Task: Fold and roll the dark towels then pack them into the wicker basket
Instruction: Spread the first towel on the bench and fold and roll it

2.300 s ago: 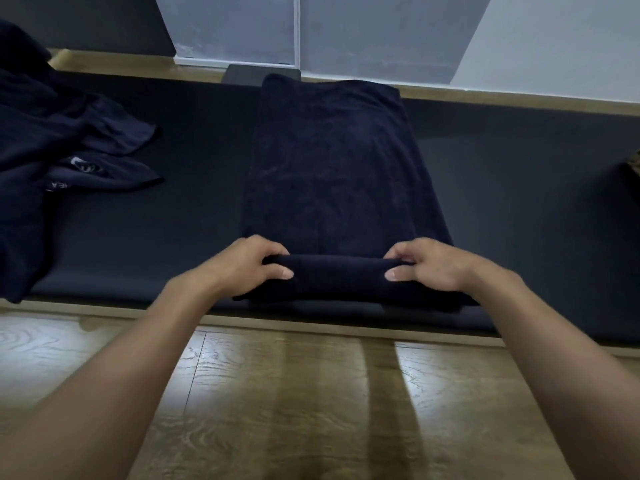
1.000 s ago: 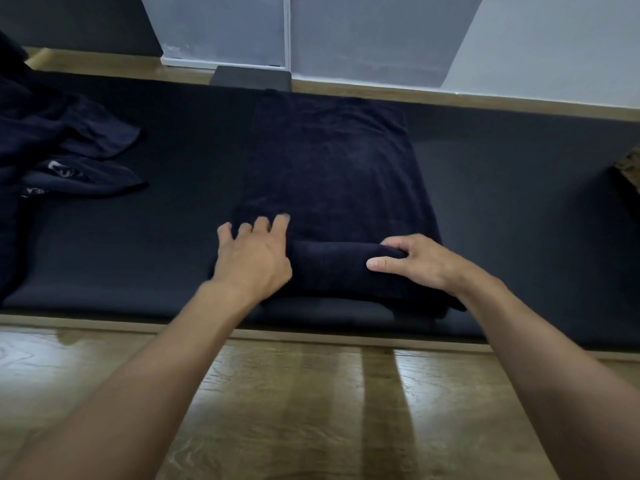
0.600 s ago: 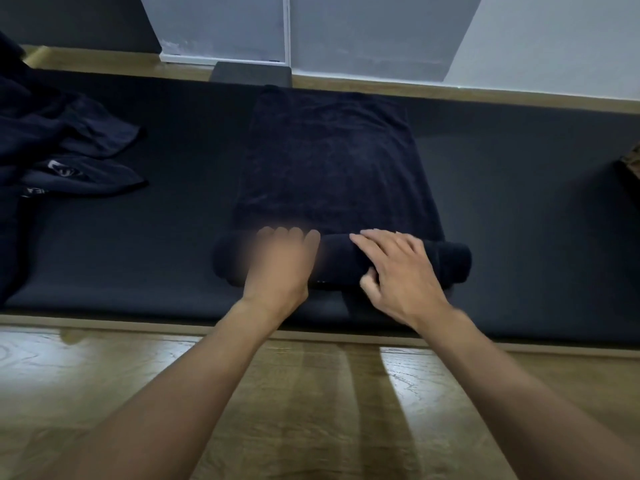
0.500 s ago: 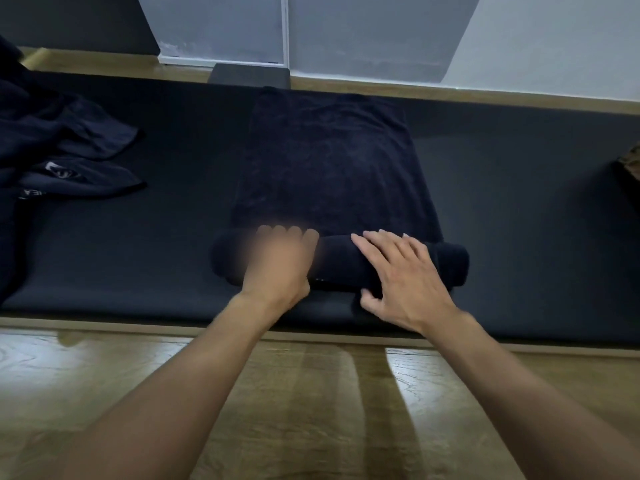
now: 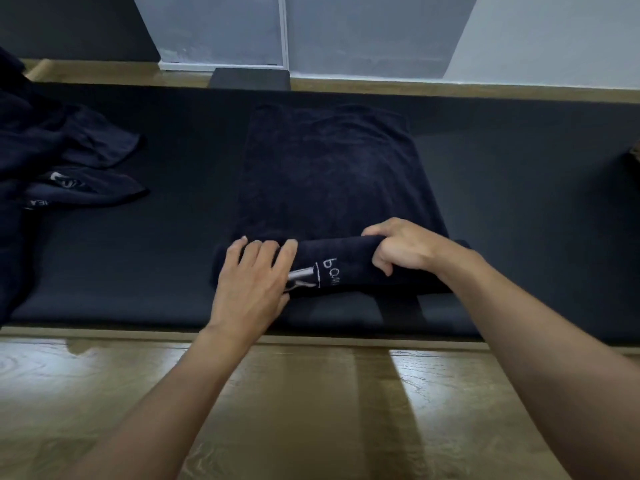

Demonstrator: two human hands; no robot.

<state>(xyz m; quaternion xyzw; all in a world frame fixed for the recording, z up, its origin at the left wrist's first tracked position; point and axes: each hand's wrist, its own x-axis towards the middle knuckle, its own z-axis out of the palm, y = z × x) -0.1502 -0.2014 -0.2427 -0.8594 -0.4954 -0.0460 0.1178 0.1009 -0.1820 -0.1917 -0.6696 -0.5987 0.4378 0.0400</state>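
Note:
A dark navy towel [image 5: 332, 174] lies folded lengthwise on the black mat [image 5: 519, 202], its near end rolled into a thick roll [image 5: 343, 268] that shows white embroidered lettering. My left hand [image 5: 254, 282] presses flat on the left part of the roll with straight fingers. My right hand [image 5: 401, 249] grips the right part of the roll, fingers curled over its top. A sliver of the wicker basket [image 5: 635, 154] shows at the far right edge.
A heap of more dark towels [image 5: 52, 157] lies at the left of the mat. Wooden floor [image 5: 311, 393] runs along the mat's near edge, with a grey wall and a small dark block [image 5: 249, 77] behind.
The roll has turned further away from me and grown thicker, and white lettering now faces up. My right hand went from lying flat to curling round the roll.

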